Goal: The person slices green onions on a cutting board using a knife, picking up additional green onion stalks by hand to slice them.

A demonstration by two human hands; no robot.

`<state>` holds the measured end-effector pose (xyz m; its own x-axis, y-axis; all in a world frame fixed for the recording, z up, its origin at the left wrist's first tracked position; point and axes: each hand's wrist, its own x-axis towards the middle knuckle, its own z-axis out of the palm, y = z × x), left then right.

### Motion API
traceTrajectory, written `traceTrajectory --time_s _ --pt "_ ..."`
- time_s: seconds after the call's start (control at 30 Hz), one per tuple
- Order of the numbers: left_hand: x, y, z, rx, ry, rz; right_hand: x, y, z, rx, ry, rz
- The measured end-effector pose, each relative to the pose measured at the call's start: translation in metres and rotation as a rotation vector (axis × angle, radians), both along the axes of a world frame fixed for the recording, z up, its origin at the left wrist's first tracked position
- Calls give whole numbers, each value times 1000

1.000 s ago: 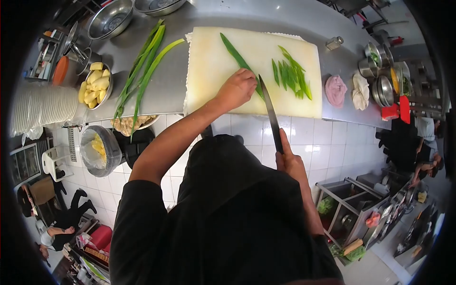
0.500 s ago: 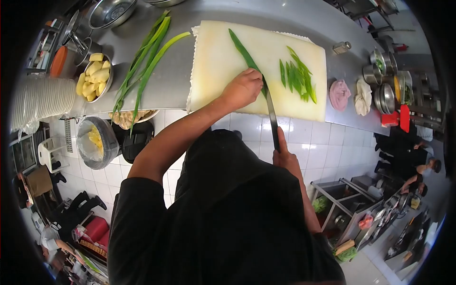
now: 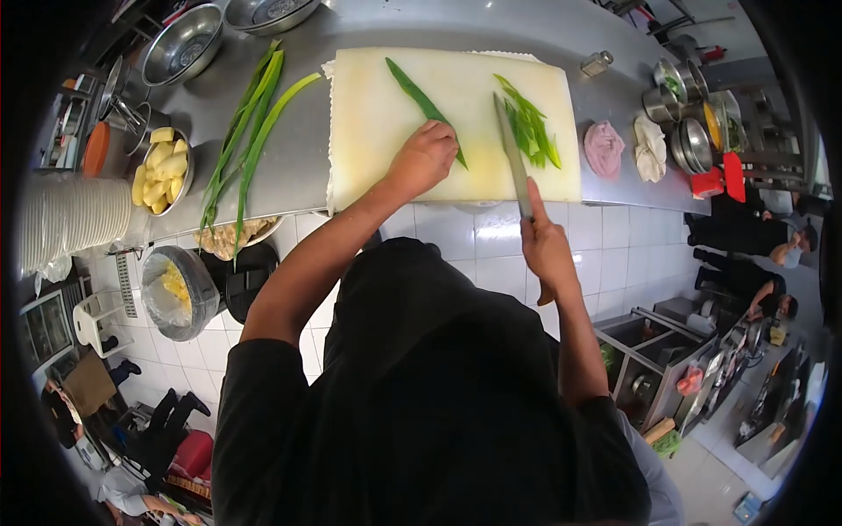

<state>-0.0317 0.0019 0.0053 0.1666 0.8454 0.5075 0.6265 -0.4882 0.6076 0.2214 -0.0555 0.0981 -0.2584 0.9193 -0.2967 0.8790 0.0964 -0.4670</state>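
Note:
My left hand (image 3: 424, 158) is closed on a green leaf stalk (image 3: 410, 88) lying slanted on the white cutting board (image 3: 368, 114). The stalk's cut end sticks out just past my fingers. My right hand (image 3: 545, 244) grips a long knife (image 3: 512, 153) by its handle. The blade lies over the board, its tip beside the pile of cut green pieces (image 3: 531, 127). Between the blade and my left hand there is a gap. Several long green stalks (image 3: 254, 131) lie on the metal counter left of the board.
A bowl of peeled yellow pieces (image 3: 163, 171) and metal bowls (image 3: 182, 46) stand at the left. Pink cloth (image 3: 603, 150), white cloth (image 3: 649, 149) and a small shaker (image 3: 596, 63) lie right of the board. Below the counter is a lined bin (image 3: 180, 298). Other people (image 3: 745, 228) are far right and lower left.
The knife has moved right, away from the held stalk to the cut pieces, with its blade turned. My left hand still holds the stalk, now shorter. The whole view has shifted slightly.

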Motion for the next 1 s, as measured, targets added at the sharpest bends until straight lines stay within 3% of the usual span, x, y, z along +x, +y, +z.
traceTrajectory --time_s 0.2,0.4,1.0 --pt "6 -7 5 18 -41 5 -11 -20 28 -27 71 10" --pt "-13 5 9 29 26 36 -11 -48 10 -37 141 65" --pt "-16 9 1 -9 48 30 -31 -45 4 -193 -70 72"
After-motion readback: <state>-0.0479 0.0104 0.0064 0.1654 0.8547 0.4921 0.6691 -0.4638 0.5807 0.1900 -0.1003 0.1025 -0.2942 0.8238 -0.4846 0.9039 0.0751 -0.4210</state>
